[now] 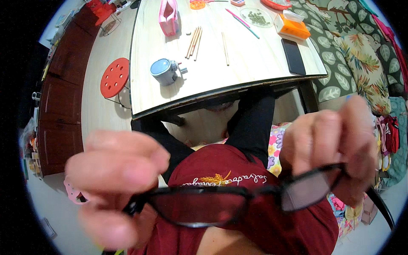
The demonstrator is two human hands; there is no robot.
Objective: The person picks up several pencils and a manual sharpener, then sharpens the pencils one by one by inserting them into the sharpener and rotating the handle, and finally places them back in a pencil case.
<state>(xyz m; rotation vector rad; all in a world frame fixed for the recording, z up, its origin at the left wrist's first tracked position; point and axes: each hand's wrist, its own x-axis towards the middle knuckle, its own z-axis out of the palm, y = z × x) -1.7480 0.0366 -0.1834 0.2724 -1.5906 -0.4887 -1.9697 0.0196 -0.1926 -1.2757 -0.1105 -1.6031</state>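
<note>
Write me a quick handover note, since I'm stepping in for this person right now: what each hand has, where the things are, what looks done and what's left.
Left hand: pinching the left end of the dark-framed glasses, close to the camera and blurred.
Right hand: gripping the frame's right end, one temple arm trailing down to the right.
On the table: blue-grey rotary pencil sharpener, loose wooden pencils, pink pencil case, black phone; none touched.
Done: glasses are held in both hands, off the table.
Left: cannot tell whether they are going on or coming off.
</note>
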